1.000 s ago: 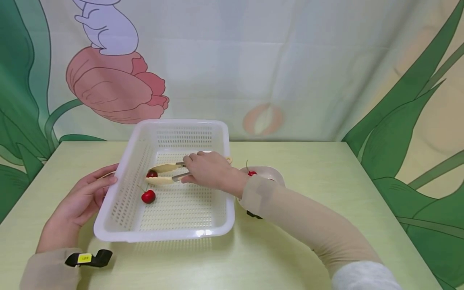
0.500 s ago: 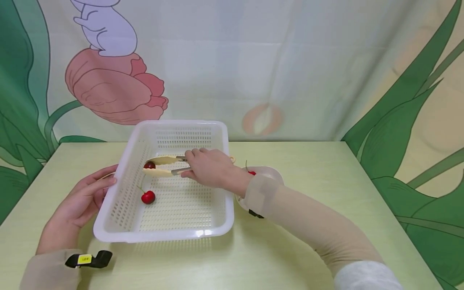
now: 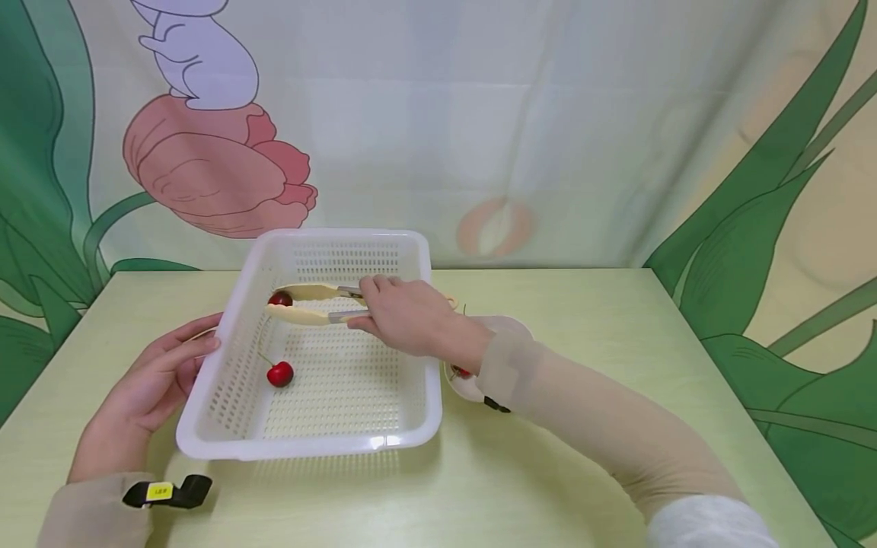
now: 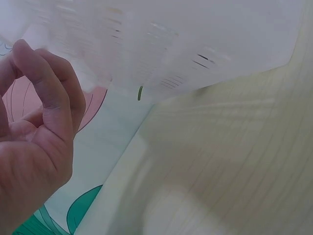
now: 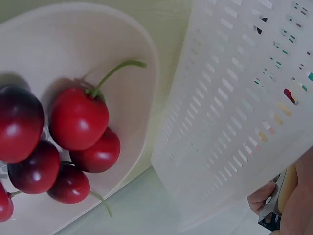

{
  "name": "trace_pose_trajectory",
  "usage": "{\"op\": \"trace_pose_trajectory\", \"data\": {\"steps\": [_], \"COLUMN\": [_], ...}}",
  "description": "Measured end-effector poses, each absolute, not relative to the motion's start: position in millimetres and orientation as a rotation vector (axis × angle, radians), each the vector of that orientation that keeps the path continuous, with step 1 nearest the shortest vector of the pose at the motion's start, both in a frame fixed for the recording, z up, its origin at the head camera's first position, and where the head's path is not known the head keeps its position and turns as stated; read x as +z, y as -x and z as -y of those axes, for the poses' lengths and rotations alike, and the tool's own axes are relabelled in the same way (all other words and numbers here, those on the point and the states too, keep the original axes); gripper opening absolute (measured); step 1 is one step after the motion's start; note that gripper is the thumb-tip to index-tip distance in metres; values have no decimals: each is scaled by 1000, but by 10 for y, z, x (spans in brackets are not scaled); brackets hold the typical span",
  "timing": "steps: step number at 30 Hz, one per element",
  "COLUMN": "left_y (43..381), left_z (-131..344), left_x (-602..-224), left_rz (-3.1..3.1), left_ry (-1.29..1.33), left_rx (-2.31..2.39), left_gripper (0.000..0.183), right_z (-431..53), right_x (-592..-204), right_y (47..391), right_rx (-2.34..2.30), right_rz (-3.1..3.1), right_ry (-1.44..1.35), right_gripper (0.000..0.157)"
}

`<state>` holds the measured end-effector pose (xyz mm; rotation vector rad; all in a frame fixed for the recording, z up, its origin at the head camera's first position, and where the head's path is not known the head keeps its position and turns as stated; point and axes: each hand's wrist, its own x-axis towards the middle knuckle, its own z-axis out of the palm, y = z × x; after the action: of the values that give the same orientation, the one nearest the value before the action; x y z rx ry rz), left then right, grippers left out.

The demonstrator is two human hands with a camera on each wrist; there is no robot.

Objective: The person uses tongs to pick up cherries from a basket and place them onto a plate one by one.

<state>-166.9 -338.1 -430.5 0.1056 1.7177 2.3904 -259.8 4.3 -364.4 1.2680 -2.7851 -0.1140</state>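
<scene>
In the head view my left hand (image 3: 154, 373) holds the left rim of a white plastic basket (image 3: 308, 447) with slotted walls. Its fingers curl up at the rim in the left wrist view. My right hand (image 3: 411, 316) reaches over the basket and grips metal tongs (image 3: 308, 315) with cream-coloured tips. Between the tips sits a dark red cherry (image 3: 279, 298), close to the basket's left wall. A brighter red cherry (image 3: 279, 374) with a thin stem lies on the basket floor, nearer to me.
Right of the basket stands a white bowl (image 3: 514, 327), partly hidden under the right forearm. The right wrist view shows several red cherries (image 5: 78, 119) in it, some with green stems. A printed curtain (image 3: 582, 152) hangs behind the pale table (image 3: 582, 297).
My right hand and the tongs have shifted toward the back of the basket. The dark cherry has moved with the tips, back and slightly left. The left hand has stayed on the rim.
</scene>
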Motion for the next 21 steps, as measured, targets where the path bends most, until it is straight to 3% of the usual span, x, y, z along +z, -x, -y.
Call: {"op": "trace_pose_trajectory", "data": {"steps": [21], "left_y": [1662], "left_z": [3392], "left_x": [-4307], "left_rz": [-1703], "left_ry": [-149], "left_rx": [2398], "left_gripper": [33], "right_z": [-378], "right_x": [-3585], "right_y": [2538], "right_rx": [-8], "right_rz": [2721], "right_ry": [-1221], "right_gripper": [50]}}
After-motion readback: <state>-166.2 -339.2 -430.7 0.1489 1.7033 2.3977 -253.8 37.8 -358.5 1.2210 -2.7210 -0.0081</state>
